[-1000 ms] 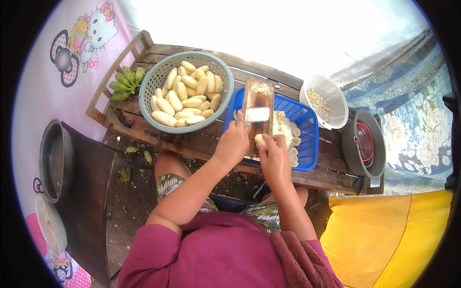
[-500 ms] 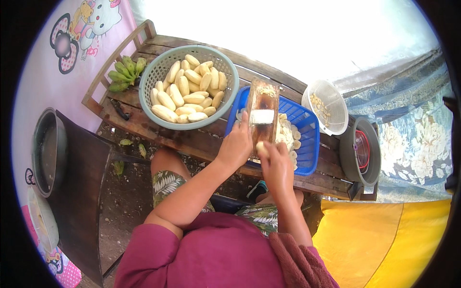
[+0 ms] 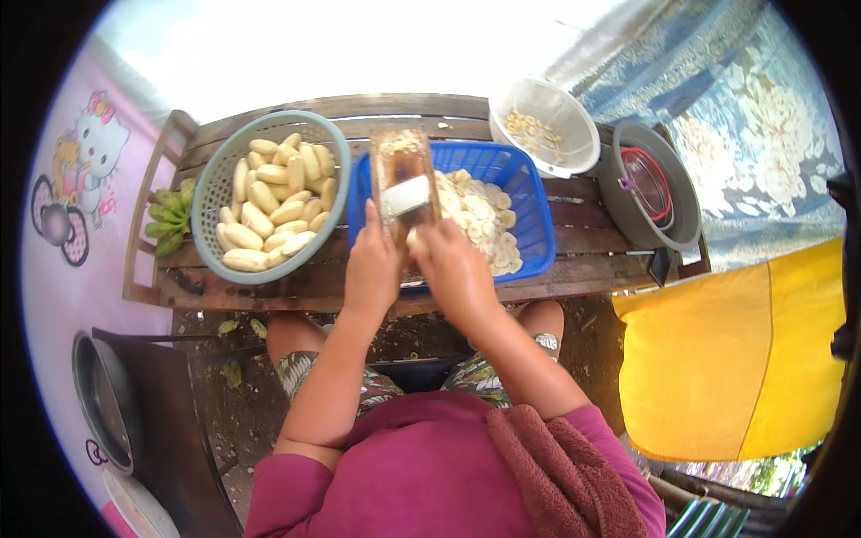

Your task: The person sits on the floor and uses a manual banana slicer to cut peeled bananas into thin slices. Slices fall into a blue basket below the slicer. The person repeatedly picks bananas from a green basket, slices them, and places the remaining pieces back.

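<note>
Slatted bench (image 3: pixel 583 215) below, left hand (image 3: pixel 372 269) grips slicer (image 3: pixel 405 195) (right hand (image 3: pixel 456 271) clasps banana (image 3: pixel 413 240) over it).

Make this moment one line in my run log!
Left hand: grips wooden slicer | Right hand: holds pale banana piece near slicer's lower end | Things: banana slices in blue basket | Rest: peeled bananas in grey-green colander

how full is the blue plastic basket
Partly full: pale round slices lie inside the blue plastic basket, whose far wall shows bare.

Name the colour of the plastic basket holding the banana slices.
The plastic basket is blue, seen best in the head view.
</note>
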### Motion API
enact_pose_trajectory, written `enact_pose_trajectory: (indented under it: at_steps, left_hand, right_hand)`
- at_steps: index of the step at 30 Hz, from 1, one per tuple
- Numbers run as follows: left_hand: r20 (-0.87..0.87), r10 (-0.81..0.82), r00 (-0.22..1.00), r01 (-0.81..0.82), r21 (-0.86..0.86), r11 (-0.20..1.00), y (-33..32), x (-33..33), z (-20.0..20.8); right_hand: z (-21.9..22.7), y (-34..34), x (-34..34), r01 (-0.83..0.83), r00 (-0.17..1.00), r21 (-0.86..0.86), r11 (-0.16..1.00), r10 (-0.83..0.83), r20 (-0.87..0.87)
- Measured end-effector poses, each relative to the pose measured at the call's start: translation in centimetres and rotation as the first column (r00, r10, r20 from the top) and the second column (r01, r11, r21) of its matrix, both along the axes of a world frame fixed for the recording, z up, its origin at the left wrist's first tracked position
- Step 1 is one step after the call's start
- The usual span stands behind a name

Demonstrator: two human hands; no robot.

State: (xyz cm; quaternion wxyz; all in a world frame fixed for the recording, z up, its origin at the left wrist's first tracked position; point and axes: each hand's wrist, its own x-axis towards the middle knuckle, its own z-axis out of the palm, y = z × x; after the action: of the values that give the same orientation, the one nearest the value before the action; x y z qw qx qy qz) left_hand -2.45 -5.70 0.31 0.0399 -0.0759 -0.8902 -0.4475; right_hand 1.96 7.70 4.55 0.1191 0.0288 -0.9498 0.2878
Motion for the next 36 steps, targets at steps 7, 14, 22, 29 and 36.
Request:
enact_pose_trajectory:
  at_steps: [7, 14, 22, 29, 36]
  left_hand:
    - [-0.031, 0.003, 1.000, -0.004, -0.035, 0.999, 0.2, 0.2, 0.5]
    - [-0.008, 0.011, 1.000, -0.011, -0.032, 0.999, 0.4, 0.1, 1.1]
    - [0.029, 0.009, 1.000, -0.009, -0.008, 1.000, 0.3, 0.2, 0.8]
    - [-0.041, -0.003, 0.999, 0.001, -0.029, 1.000, -0.1, 0.1, 0.5]
    - [-0.006, -0.005, 1.000, 0.005, -0.003, 1.000, -0.1, 0.2, -0.4]
  right_hand:
    - [-1.3, -0.3, -7.8, -0.006, 0.972, -0.082, 0.997, -0.014, -0.236]
    - [-0.5, 0.2, -6.5, -0.008, 0.970, -0.003, 1.000, 0.007, -0.243]
    - [-1.6, 0.4, -5.2, -0.093, 0.991, 0.050, 0.994, 0.098, -0.096]
    - [-0.1, 1.4, -9.9, -0.077, 0.974, 0.072, 0.994, 0.091, -0.208]
    - [-0.7, 1.0, 0.3, -0.139, 0.990, -0.025, 0.990, 0.139, -0.004]
